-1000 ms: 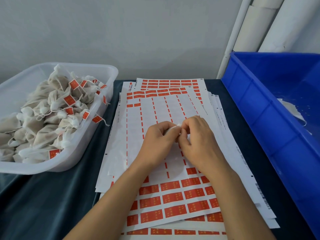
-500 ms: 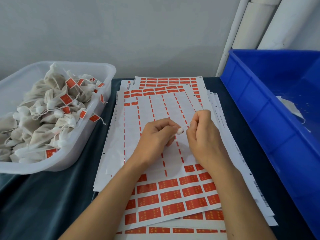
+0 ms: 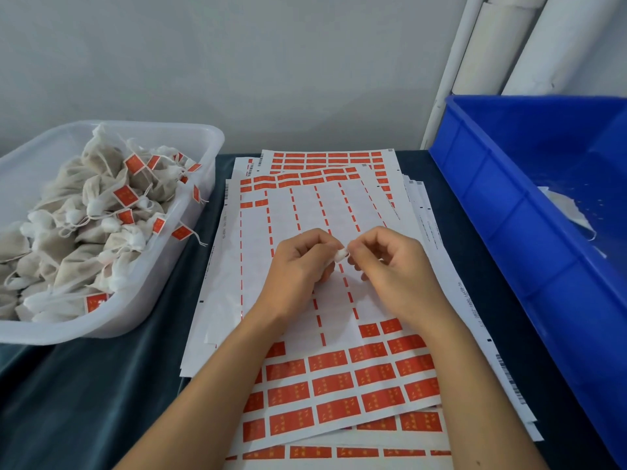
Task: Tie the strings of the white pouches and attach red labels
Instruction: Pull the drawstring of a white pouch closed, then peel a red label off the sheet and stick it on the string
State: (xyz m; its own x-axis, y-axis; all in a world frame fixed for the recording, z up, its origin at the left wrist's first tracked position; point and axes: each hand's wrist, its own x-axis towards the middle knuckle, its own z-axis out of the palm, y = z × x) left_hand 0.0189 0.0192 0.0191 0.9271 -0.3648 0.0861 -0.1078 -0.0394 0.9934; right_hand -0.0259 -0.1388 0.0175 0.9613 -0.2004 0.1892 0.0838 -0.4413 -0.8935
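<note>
Brightness: even, soft, fairly bright; the grey wall [image 3: 237, 69] looks flat and dull.
Light source: diffuse; no lamp in view.
Shadows: faint and soft under the left hand [image 3: 298, 262] and right hand [image 3: 390, 266] on the label sheets [image 3: 339, 374]; darker beside the clear tub [image 3: 190, 140] on the counter [image 3: 84, 401].
Glare: mild sheen on the glossy sheet backing near the left wrist; a pale gleam on the blue bin [image 3: 509, 212] wall.
Blur: slightly soft overall; print on the red labels is unreadable, barcode text smeared.
Distortion: wide-angle; the white pipes [image 3: 502, 45] lean, and the bin's edges splay toward the frame corner.
Colour: cool cast, saturated reds and blue.
</note>
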